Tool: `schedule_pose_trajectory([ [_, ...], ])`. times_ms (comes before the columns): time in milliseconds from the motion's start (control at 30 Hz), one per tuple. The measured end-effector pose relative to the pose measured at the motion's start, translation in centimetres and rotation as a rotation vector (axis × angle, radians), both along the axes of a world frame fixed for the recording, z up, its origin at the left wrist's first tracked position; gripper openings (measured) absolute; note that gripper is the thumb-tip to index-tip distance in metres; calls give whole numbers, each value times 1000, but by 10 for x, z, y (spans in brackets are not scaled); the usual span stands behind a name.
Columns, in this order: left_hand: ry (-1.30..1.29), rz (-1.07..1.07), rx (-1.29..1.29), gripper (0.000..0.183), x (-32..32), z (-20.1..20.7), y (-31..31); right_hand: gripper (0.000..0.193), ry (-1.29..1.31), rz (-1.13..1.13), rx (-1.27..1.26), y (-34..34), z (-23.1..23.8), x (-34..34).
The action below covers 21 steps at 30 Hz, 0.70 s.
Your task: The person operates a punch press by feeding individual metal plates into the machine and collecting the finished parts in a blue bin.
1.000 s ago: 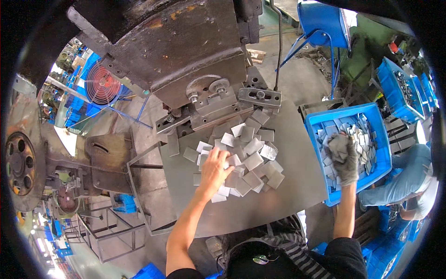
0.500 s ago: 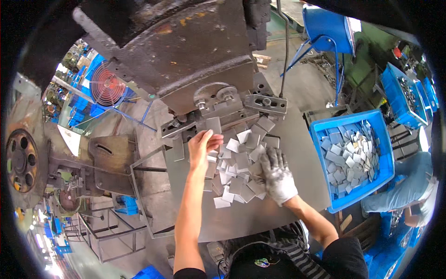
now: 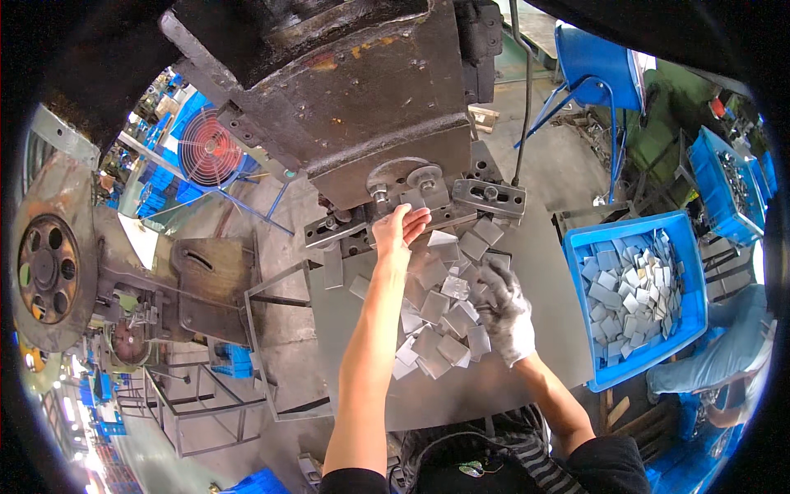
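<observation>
In the head view, the bare left hand (image 3: 398, 231) reaches up to the tooling of a dark, oil-stained metal machine (image 3: 378, 107), apparently pinching a flat grey metal plate (image 3: 413, 198) at its fingertips. The right hand, in a soiled grey glove (image 3: 508, 323), curls at the right edge of a loose pile of grey rectangular metal plates (image 3: 434, 305) on the grey sheet-metal counter (image 3: 543, 329); whether it grips one cannot be told. More such plates fill a blue plastic bin (image 3: 694, 284) at the right.

The bare fingers sit close under the machine's heavy upper part, so they could be crushed if it came down. The overlapping plates could slide, or their edges cut the bare skin, if pushed carelessly.

No label or lettering is legible; a small shiny emblem (image 3: 471, 468) on dark clothing is too tiny to read.
</observation>
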<state>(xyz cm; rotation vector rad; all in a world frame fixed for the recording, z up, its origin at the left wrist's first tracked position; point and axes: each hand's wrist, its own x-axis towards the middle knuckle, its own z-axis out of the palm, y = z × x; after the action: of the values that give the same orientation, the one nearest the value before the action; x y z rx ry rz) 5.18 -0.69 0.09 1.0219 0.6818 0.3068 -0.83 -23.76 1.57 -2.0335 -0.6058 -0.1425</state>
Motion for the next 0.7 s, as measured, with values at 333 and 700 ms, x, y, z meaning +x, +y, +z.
schedule_pose_trajectory([
  [333, -23, -26, 2, 20, -3, -3, 0, 31, 171, -28, 152, -18, -3, -4],
  [700, 109, -383, 1307, 27, -85, -1, -32, 25, 1537, 341, 1436, 31, -41, 36],
])
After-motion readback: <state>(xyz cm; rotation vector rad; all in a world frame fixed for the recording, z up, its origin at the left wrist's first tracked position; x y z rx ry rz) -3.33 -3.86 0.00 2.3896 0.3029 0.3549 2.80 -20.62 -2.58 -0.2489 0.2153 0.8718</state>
